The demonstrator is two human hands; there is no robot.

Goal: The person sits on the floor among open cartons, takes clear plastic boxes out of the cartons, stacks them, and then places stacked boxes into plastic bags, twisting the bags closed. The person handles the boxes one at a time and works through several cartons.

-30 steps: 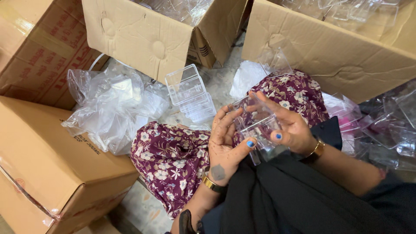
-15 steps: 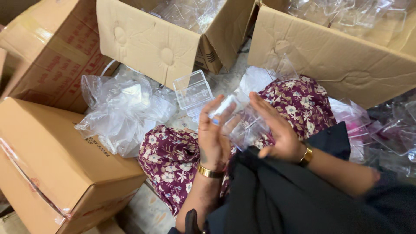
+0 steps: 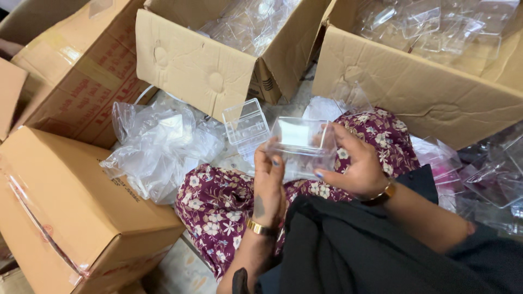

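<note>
Three open brown cardboard boxes (image 3: 190, 65) line the far side of the floor, two filled with clear plastic containers, with a sealed carton (image 3: 71, 218) at the near left. A crumpled clear plastic bag (image 3: 158, 147) lies between them, beside a small clear square plastic tub (image 3: 246, 126). The clear plastic box (image 3: 302, 142), half a second ago tilted between both palms, is now held level above the lap. The right hand (image 3: 357, 166) grips its right side, the left hand (image 3: 269, 182) its left edge.
</note>
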